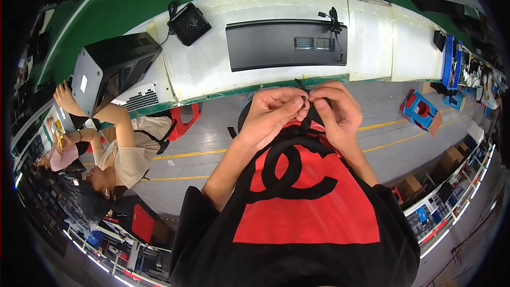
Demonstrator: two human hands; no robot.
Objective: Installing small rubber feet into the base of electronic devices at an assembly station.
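In front of my chest, just off the near edge of the white workbench [202, 82], both hands are raised close together. My left hand [272, 115] is closed in a pinch on a small, thin black piece [305, 99] whose kind I cannot make out. From the other side, my right hand [338, 112] pinches at the same black piece, its thumb and fingertips bent together. Fingers hide most of it. Beyond my hands, a long black computer case [260, 47] lies flat on the bench, with a bundled black cable [334, 21] resting on its right end.
A square black unit [189, 24] with a cord lies further left. At the bench's left, a co-worker [125, 151] handles a tilted dark case [91, 82]. A red stool [186, 122] stands near them; a blue-and-red stool [419, 110] and blue bin [452, 62] are at right.
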